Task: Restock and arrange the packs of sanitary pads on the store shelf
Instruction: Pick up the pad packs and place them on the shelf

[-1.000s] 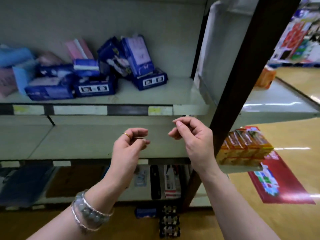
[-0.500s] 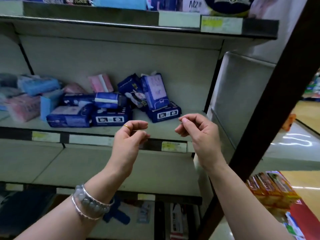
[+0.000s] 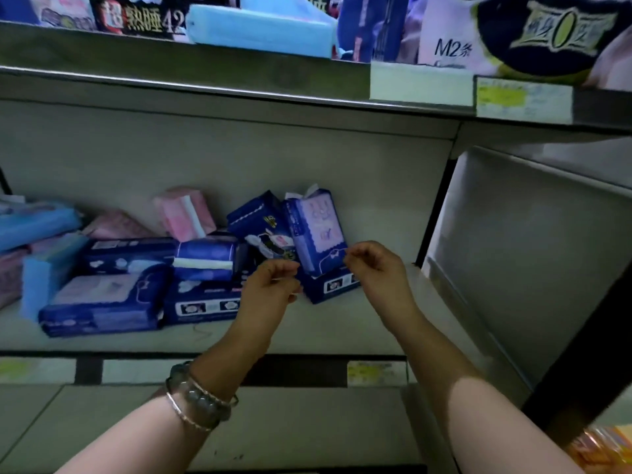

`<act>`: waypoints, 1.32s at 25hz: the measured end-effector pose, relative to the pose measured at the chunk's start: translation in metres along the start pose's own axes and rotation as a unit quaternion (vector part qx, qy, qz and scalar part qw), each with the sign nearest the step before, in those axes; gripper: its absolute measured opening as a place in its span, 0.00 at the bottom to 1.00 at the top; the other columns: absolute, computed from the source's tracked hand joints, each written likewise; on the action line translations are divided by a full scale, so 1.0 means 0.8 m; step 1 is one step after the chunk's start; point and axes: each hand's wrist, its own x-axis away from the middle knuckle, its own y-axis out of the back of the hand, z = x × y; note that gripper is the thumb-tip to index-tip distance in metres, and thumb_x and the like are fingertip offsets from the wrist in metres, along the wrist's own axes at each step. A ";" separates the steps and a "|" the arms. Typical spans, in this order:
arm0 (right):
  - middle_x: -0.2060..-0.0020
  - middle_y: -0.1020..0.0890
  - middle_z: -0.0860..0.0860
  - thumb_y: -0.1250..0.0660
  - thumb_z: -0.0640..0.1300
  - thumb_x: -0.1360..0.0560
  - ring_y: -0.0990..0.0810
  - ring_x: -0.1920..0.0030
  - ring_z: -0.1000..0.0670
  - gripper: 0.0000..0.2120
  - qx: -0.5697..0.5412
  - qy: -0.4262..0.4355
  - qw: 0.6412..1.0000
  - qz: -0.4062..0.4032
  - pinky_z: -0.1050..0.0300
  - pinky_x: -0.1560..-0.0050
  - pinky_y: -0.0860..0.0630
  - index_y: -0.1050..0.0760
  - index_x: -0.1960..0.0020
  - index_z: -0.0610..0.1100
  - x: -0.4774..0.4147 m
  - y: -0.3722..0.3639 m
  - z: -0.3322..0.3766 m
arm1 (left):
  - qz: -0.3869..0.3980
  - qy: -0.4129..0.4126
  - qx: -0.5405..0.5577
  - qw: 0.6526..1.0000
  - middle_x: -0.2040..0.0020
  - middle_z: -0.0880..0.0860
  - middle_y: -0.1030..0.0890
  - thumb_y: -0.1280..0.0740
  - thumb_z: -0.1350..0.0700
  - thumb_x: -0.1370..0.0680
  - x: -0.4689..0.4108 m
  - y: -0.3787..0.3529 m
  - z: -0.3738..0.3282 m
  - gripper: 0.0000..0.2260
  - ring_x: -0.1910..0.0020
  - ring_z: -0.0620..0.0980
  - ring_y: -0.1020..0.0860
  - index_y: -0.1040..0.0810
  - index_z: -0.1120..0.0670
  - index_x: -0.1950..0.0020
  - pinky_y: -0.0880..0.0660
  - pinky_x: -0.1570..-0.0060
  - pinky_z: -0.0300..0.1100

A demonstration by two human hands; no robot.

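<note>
Sanitary pad packs (image 3: pixel 102 309) lie jumbled on the middle shelf (image 3: pixel 307 333), just beyond both hands. The left hand (image 3: pixel 270 289) and right hand (image 3: pixel 376 268) have fingers curled in, nothing visibly held. The leaning blue pack (image 3: pixel 316 234), long axis near upright, stands nearest the right hand.

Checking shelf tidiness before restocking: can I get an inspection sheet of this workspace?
Surface: middle shelf, grey, packs on its left part.
Job's things: dark blue packs jumbled, some flat, two leaning upright; pink pack behind; light blue packs at left.
Clutter: nothing seen.
Grips: left hand and right hand, fingers curled, nothing visibly held, before the packs.
Cables: nothing seen.
Surroundings: stocked upper shelf, price labels, metal side panel.
</note>
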 end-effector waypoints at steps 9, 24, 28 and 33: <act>0.35 0.34 0.42 0.22 0.50 0.38 0.34 0.36 0.44 0.47 0.207 -0.024 0.978 0.028 0.56 0.43 0.34 0.45 0.28 0.44 -0.094 -0.071 -0.064 | 0.046 0.025 -0.057 0.997 0.58 0.52 0.26 0.40 0.68 0.23 -0.065 0.021 0.025 0.10 0.57 0.46 0.26 0.28 0.54 0.50 0.29 0.61 0.33; 0.37 0.30 0.53 0.24 0.41 0.36 0.30 0.38 0.54 0.37 0.218 -0.122 0.889 0.384 0.61 0.37 0.30 0.35 0.31 0.51 -0.045 0.019 -0.062 | 0.054 -0.142 -0.283 0.947 0.33 0.52 0.40 0.32 0.63 0.27 -0.057 0.033 0.048 0.26 0.32 0.48 0.39 0.35 0.54 0.30 0.42 0.36 0.33; 0.39 0.30 0.53 0.25 0.38 0.32 0.29 0.40 0.53 0.31 0.225 -0.131 0.858 0.443 0.62 0.40 0.28 0.35 0.34 0.51 -0.045 0.029 -0.051 | 0.142 -0.072 -0.307 0.938 0.38 0.48 0.36 0.34 0.58 0.24 -0.042 0.031 0.066 0.22 0.39 0.43 0.34 0.34 0.54 0.31 0.41 0.46 0.24; 0.46 0.22 0.49 0.31 0.46 0.26 0.23 0.48 0.54 0.15 0.191 -0.108 0.932 0.289 0.66 0.49 0.27 0.26 0.42 0.43 -0.071 0.000 -0.026 | 0.170 -0.064 -0.330 0.926 0.35 0.46 0.40 0.32 0.55 0.24 -0.038 0.027 0.078 0.25 0.37 0.41 0.37 0.37 0.54 0.29 0.45 0.46 0.19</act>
